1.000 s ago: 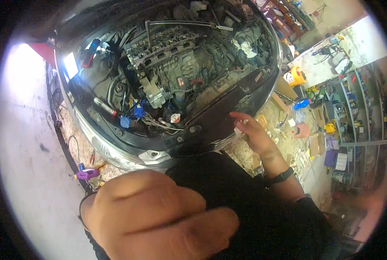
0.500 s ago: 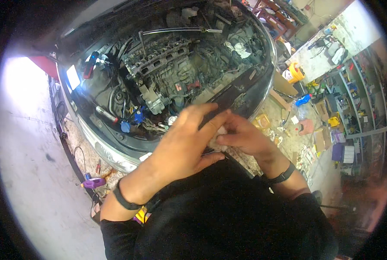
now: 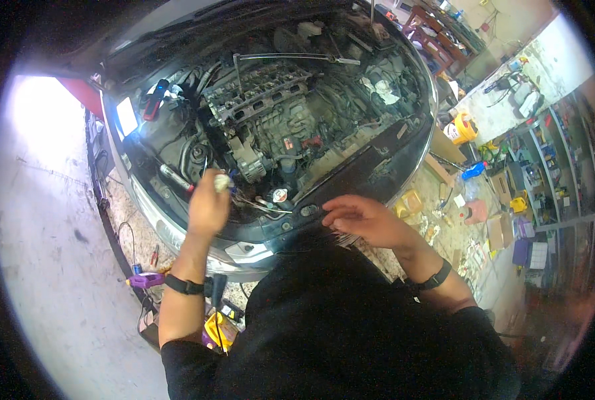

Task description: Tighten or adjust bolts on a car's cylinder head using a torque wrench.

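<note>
The left hand (image 3: 209, 208) grips a pale wad (image 3: 222, 181), probably cloth, over the engine bay's (image 3: 297, 225) near-left corner; likely light, soft, pinchable anywhere. Right hand (image 3: 364, 221) half-curled, near edge; grasp unclear.

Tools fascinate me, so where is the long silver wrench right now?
In the head view, the long silver wrench is at the upper middle, above the exposed engine, beyond the left hand and the right hand.
</note>
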Action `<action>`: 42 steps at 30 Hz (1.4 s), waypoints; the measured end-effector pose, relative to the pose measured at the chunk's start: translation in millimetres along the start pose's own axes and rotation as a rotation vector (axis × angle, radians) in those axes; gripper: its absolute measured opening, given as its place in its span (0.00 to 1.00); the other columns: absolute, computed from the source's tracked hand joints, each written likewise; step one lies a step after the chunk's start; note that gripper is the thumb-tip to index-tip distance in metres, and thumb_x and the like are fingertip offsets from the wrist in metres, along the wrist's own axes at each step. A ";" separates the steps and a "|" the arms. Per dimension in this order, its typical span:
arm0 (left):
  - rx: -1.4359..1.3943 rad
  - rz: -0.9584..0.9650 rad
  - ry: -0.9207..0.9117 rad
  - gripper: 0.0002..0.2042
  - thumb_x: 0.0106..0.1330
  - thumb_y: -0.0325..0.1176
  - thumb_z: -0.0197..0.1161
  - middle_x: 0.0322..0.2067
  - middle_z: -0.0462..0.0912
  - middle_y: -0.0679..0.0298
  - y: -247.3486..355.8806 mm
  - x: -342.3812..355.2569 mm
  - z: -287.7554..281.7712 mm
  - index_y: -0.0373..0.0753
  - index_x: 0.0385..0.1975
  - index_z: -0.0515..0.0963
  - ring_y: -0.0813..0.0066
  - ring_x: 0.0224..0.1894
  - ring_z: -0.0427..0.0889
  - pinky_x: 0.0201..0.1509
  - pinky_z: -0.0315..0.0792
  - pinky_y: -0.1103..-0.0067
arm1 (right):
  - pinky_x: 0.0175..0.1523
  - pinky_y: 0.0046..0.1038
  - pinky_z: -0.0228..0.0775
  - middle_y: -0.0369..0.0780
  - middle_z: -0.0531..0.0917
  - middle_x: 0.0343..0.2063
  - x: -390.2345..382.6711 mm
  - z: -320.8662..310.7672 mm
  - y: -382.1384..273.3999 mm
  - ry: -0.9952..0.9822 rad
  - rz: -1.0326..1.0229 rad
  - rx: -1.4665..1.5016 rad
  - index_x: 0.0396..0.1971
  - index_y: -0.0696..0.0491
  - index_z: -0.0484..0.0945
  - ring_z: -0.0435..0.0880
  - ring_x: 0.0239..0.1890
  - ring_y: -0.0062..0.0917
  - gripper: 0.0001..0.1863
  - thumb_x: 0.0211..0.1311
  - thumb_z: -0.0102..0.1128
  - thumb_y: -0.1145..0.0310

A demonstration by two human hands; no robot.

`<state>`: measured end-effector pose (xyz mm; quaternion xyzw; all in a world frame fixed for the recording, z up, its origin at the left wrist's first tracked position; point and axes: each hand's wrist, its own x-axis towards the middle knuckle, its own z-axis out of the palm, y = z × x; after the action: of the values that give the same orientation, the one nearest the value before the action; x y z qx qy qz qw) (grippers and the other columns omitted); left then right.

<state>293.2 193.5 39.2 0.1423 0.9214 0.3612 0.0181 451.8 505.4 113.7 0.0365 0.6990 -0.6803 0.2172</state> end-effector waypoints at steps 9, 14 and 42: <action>0.629 -0.201 0.260 0.16 0.60 0.39 0.63 0.41 0.79 0.51 -181.4 22.0 -22.4 0.37 0.44 0.74 0.47 0.46 0.76 0.51 0.68 0.58 | 0.52 0.25 0.73 0.41 0.84 0.44 15.5 -54.6 19.2 0.180 0.014 -0.018 0.57 0.57 0.71 0.81 0.47 0.22 0.21 0.68 0.60 0.66; 0.615 -0.110 0.384 0.17 0.58 0.36 0.65 0.48 0.74 0.50 -232.4 17.4 -11.4 0.37 0.46 0.74 0.47 0.52 0.70 0.57 0.63 0.59 | 0.50 0.26 0.74 0.41 0.83 0.45 47.7 -108.2 -0.8 0.307 0.106 -0.011 0.58 0.57 0.70 0.81 0.46 0.23 0.22 0.67 0.60 0.67; 0.571 -0.329 0.491 0.19 0.55 0.26 0.63 0.58 0.67 0.50 -251.5 81.4 -19.3 0.38 0.48 0.73 0.47 0.61 0.62 0.66 0.57 0.60 | 0.60 0.43 0.69 0.49 0.80 0.52 563.7 -243.7 -54.4 0.135 -0.087 -1.289 0.53 0.49 0.77 0.78 0.55 0.46 0.29 0.67 0.47 0.41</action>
<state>149.9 27.5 -109.6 -0.0983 0.9720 0.1063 -0.1852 -137.9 599.3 -39.5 -0.0868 0.9802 -0.1286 0.1232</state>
